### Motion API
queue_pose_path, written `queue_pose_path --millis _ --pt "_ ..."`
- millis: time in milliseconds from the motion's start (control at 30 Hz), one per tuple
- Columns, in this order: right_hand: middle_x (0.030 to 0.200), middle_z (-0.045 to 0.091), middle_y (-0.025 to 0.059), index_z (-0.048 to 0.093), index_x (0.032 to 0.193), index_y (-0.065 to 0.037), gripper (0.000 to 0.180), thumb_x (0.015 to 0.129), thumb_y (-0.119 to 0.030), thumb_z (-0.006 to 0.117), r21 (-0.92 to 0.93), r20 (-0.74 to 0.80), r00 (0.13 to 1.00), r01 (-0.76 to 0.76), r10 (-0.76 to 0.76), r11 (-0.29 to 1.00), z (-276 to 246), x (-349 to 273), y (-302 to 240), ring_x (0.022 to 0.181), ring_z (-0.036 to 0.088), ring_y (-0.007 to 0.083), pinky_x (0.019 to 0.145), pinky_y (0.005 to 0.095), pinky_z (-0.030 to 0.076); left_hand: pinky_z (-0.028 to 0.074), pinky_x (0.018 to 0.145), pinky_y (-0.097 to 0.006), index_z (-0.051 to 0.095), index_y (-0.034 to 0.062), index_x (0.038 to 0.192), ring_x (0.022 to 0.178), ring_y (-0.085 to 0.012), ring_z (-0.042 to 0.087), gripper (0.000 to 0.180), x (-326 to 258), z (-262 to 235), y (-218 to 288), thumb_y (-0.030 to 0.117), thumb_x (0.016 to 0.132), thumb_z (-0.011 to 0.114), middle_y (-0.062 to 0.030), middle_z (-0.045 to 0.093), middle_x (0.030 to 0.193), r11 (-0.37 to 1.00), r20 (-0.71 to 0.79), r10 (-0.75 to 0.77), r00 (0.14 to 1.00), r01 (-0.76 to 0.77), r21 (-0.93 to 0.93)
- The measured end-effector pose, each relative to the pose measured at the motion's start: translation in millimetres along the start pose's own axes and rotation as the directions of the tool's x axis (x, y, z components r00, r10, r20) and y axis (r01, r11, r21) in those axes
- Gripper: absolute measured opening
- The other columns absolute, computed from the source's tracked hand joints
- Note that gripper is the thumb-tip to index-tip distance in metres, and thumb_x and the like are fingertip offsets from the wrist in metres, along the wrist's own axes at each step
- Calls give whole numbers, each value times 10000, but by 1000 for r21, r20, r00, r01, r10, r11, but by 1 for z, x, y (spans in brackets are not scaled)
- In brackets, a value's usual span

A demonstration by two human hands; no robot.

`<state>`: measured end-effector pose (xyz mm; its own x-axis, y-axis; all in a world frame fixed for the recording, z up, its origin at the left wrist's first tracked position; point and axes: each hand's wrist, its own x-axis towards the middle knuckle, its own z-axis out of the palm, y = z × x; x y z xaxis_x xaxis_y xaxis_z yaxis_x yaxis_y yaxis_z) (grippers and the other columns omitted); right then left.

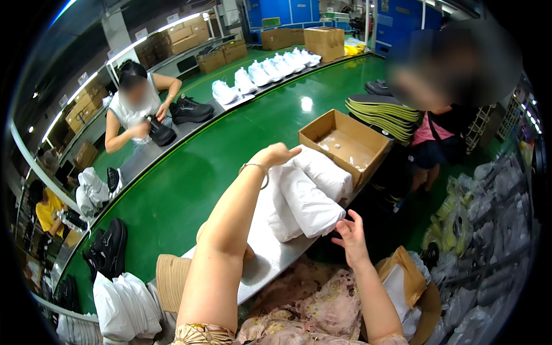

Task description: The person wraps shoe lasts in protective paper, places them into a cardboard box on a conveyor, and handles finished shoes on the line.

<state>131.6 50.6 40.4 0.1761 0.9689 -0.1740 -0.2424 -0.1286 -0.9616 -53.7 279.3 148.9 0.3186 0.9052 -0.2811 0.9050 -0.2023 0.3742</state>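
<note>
Several white wrapped bundles (pixel 310 204) lie on the metal edge of the bench in front of me, two rounded ones on top of flatter white wrapping (pixel 275 214). Stretched across them, my left hand (pixel 273 155) is closed at their far end, its fingers pressed together against the white wrapping. A bracelet is on that wrist. My right hand (pixel 352 237) is at the near end of the front bundle, its fingers spread and the fingertips close to the wrapping. Just beyond the bundles stands an open brown cardboard box (pixel 345 145) with small white scraps inside.
A green conveyor (pixel 230 135) runs past, with white shoes (pixel 264 72) along its far side. Black shoes (pixel 109 247) and stacked white wrapping (pixel 127 305) sit at left. Across the belt, a person handles a black shoe (pixel 161 131). Another person stands right, by stacked olive-edged pieces (pixel 382 118).
</note>
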Motion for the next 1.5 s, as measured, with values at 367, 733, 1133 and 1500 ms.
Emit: queue_pose_path --millis 367,733,1133,1500 --pt "1162 446 141 283 1277 -15 732 729 -188 735 -97 -64 927 364 -370 927 53 17 8 1045 464 210 882 326 413 207 1068 -354 313 3 1324 1317 -302 230 864 -18 19 -27 691 801 349 -196 251 1402 931 211 -141 967 203 -305" --pt "1227 329 281 193 1305 48 880 675 -235 739 -569 29 804 502 -594 652 110 9 -23 1147 366 395 984 421 309 309 1004 -394 474 -28 1236 1213 -324 412 835 8 46 -53 672 782 426 -212 444 1290 787 213 -144 966 242 -568" --pt "1129 371 254 219 1267 34 864 647 -285 729 -732 120 836 439 -536 521 109 22 -24 1033 427 408 900 420 386 438 827 -358 564 -70 1095 952 -257 575 612 -1 47 -41 488 870 455 -169 602 1050 844 78 -273 959 277 -459" --pt "1244 344 281 142 1359 -22 934 662 -254 718 -721 169 895 398 -413 567 86 46 -48 1147 389 421 968 435 348 336 983 -439 417 -7 1267 1208 -371 402 716 7 85 -36 540 810 473 -244 449 1269 406 -132 -753 644 297 -864"
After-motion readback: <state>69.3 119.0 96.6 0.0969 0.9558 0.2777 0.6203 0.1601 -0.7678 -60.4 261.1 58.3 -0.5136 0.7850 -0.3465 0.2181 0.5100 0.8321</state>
